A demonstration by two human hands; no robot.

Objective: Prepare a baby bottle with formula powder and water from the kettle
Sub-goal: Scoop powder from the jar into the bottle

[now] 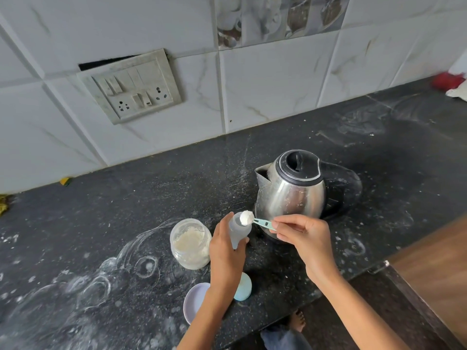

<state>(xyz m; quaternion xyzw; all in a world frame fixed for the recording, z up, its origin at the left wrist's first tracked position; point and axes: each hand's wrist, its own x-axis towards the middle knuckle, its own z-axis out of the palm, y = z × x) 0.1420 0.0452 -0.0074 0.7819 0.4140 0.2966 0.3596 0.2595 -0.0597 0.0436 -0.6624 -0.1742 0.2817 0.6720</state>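
My left hand point(225, 251) grips a translucent baby bottle point(238, 229), open at the top and tilted slightly to the right. My right hand point(302, 237) pinches the handle of a small teal scoop point(262, 223). The scoop's bowl is heaped with white formula powder point(246, 218) and sits right at the bottle's mouth. An open clear jar of powder point(190, 242) stands just left of the bottle. The steel kettle point(290, 190) with its black lid shut stands on the black counter point(126, 210) behind my hands.
A lilac lid point(193, 301) and a light blue cap point(243, 286) lie near the counter's front edge under my left forearm. Powder smears and ring marks cover the counter. A switchboard point(131, 85) is on the tiled wall. Red and white items point(448, 80) sit far right.
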